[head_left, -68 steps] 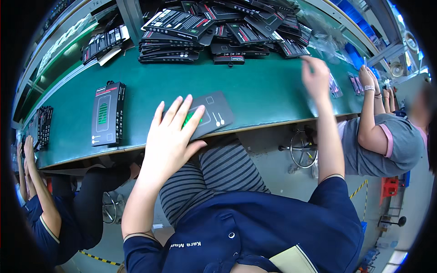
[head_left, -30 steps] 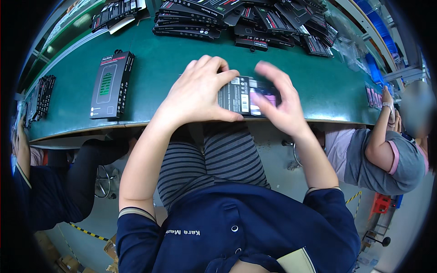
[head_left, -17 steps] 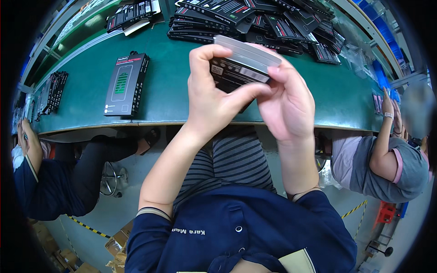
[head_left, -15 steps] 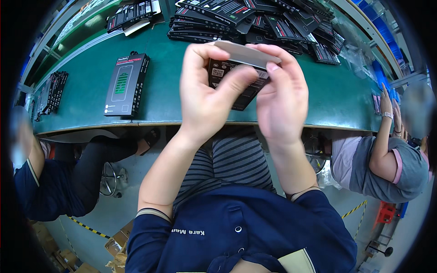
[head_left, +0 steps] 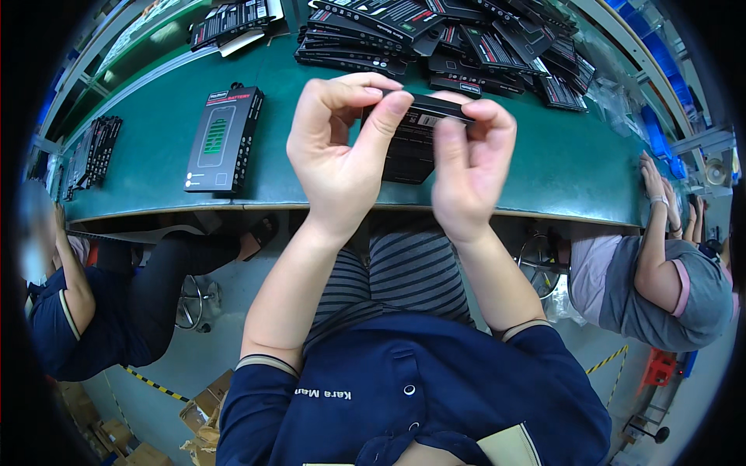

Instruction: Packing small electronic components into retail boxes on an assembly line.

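A black retail box [head_left: 412, 151] with small white print is held up over the near edge of the green table. My left hand [head_left: 342, 147] grips its left upper corner, thumb bent against the top edge. On the other side my right hand [head_left: 472, 167] pinches the right upper corner between fingers and thumb; that thumb is blurred. The top end of the box shows as a dark narrow strip between my hands. To the left lies a grey-black battery box [head_left: 223, 144] with a green battery picture on its front.
A large heap of similar black boxes [head_left: 482, 46] covers the far side of the table [head_left: 311, 186]. More stand in a row [head_left: 93, 159] at the left, and others lie at the back left [head_left: 233, 23]. People sit at both sides; one person's hands [head_left: 657, 186] rest at the right edge.
The box's top flap, raised with its pale inner side showing, is now folded down to a dark edge. My hands have shifted slightly left, and my left thumb has moved up to that edge.
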### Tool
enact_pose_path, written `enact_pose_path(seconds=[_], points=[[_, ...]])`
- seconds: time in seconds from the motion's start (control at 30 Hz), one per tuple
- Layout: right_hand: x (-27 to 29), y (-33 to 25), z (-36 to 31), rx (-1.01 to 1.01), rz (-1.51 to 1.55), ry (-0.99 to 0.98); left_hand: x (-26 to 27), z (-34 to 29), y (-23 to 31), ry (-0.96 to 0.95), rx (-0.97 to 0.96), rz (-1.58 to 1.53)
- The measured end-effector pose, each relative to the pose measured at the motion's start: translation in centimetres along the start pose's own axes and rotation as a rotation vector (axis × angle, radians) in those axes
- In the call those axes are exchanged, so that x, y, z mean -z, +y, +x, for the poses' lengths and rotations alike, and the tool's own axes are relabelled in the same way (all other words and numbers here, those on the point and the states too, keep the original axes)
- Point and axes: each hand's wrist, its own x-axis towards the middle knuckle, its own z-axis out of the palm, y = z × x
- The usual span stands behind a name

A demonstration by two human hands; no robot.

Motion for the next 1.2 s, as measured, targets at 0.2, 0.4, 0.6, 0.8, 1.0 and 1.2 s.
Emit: enact_pose_path(seconds=[0.2,0.4,0.6,0.8,1.0,1.2], points=[[0.9,1.5,-1.8,0.505,-0.378,-0.151,1.0,0.1,5.2,0.239,0.918,-0.139],[1.2,0.5,-2.1,0.148,-0.584,-0.577,9.4,0.0,6.3,0.085,0.219,0.581],[1.2,0.8,-2.3,-0.109,-0.437,-0.440,17.6,0.9,7.9,0.023,0.066,1.374],[1.1,0.8,-2.2,-0.086,-0.493,-0.466,15.0,-2.6,4.8,0.004,-0.075,1.442],[1.5,0.9,-1.9,-0.112,-0.482,-0.522,18.6,0.3,4.4,0.104,-0.106,1.563],[1.3,0.8,-1.9,-0.133,-0.481,-0.535,23.8,3.0,5.0,0.125,-0.028,1.637]])
